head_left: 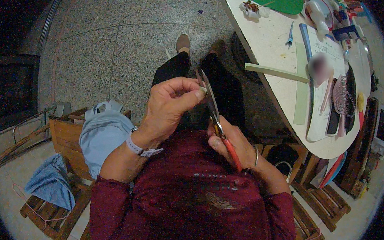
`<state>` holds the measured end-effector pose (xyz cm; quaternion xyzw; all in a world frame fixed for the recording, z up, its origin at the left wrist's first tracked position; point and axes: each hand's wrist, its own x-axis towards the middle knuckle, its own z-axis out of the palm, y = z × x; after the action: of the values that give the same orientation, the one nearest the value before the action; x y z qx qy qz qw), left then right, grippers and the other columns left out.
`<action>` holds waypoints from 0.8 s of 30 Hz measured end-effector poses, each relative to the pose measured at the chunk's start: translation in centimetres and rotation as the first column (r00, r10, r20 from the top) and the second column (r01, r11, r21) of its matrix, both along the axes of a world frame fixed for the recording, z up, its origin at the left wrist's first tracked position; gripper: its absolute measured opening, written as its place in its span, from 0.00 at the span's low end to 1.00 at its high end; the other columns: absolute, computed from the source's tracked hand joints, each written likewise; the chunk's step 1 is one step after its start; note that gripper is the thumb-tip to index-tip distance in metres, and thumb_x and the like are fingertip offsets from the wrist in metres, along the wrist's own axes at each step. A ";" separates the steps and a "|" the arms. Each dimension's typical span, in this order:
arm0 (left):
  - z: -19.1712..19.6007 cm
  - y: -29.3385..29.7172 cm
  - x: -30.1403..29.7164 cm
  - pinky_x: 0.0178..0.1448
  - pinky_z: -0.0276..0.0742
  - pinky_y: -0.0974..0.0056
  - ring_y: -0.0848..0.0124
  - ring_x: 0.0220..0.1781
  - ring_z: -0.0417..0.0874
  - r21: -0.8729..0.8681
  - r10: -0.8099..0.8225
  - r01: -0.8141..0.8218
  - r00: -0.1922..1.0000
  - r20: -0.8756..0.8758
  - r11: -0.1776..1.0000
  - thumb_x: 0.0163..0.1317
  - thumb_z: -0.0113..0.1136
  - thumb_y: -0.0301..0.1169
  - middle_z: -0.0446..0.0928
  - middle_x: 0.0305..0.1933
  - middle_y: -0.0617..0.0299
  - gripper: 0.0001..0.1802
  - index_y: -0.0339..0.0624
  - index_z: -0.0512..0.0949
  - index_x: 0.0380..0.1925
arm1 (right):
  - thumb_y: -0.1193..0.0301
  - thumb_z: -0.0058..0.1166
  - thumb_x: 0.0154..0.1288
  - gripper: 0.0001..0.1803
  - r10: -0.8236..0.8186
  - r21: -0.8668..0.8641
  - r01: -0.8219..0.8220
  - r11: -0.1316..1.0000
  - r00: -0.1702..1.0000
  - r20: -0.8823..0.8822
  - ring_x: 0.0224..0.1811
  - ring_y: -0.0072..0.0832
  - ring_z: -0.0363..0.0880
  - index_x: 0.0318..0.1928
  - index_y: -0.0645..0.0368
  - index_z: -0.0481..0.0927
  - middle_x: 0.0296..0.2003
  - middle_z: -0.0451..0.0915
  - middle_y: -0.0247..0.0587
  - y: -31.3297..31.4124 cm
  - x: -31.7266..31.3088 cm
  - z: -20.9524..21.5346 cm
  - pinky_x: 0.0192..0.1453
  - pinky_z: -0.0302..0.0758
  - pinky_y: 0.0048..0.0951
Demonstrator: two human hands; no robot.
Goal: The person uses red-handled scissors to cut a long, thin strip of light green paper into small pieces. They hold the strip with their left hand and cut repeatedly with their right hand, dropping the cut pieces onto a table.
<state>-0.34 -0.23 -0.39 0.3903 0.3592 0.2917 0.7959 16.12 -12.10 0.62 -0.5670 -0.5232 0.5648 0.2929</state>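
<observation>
Speckled grey floor (117, 37) lies open ahead of your knees and to your left; the curved edge of the pale table (269, 49) closes in on your right, and a wooden chair (67, 132) carrying a light blue bag (103, 131) stands close at your left elbow. Your scissors (213, 106) sit above your lap, between your hands, long axis running from the red handles near your chest up and away to the blade tips, which point forward and slightly left. Your right hand (235, 143) is closed around the handles. Your left hand (170, 105) is curled, thumb and fingertips pinched on a small pale piece (202, 89) touching the blades. How far the blades are parted cannot be told.
</observation>
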 end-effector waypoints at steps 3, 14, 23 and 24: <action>-0.1 0.0 -0.1 0.53 0.77 0.61 0.64 0.45 0.81 0.004 0.001 -0.001 1.000 -0.002 1.000 0.60 0.58 0.24 0.76 0.47 0.52 0.05 0.34 0.77 0.35 | 0.60 0.54 0.63 0.18 0.010 -0.016 -0.009 1.000 0.999 0.037 0.28 0.42 0.78 0.39 0.61 0.65 0.25 0.75 0.47 0.1 0.0 0.1 0.34 0.73 0.40; -0.3 -0.3 0.1 0.54 0.76 0.60 0.63 0.46 0.81 -0.046 0.003 -0.003 1.000 0.019 0.999 0.59 0.58 0.24 0.76 0.47 0.51 0.06 0.33 0.77 0.36 | 0.59 0.54 0.64 0.19 -0.018 -0.033 0.020 0.999 0.997 0.074 0.28 0.43 0.79 0.38 0.61 0.65 0.24 0.75 0.50 -0.1 -0.3 -0.2 0.33 0.73 0.41; -0.6 -0.2 0.1 0.53 0.77 0.61 0.64 0.45 0.81 -0.071 0.014 -0.011 0.999 0.041 0.997 0.60 0.58 0.24 0.77 0.46 0.51 0.06 0.33 0.77 0.36 | 0.60 0.54 0.64 0.17 -0.026 -0.001 0.026 1.000 0.999 0.039 0.25 0.39 0.78 0.38 0.61 0.67 0.23 0.75 0.46 -0.3 -0.2 -0.5 0.32 0.73 0.39; -0.5 -0.1 0.1 0.52 0.77 0.61 0.64 0.45 0.81 -0.073 0.018 -0.015 0.999 0.042 0.997 0.60 0.58 0.24 0.77 0.46 0.52 0.06 0.34 0.77 0.36 | 0.60 0.53 0.64 0.17 -0.026 -0.007 0.027 1.000 0.999 0.034 0.25 0.38 0.77 0.38 0.61 0.67 0.23 0.75 0.46 -0.2 -0.2 -0.5 0.31 0.73 0.39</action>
<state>-0.28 -0.37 -0.90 0.3519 0.3560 0.2933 0.8145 15.91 -12.34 0.12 -0.5845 -0.5182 0.5533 0.2893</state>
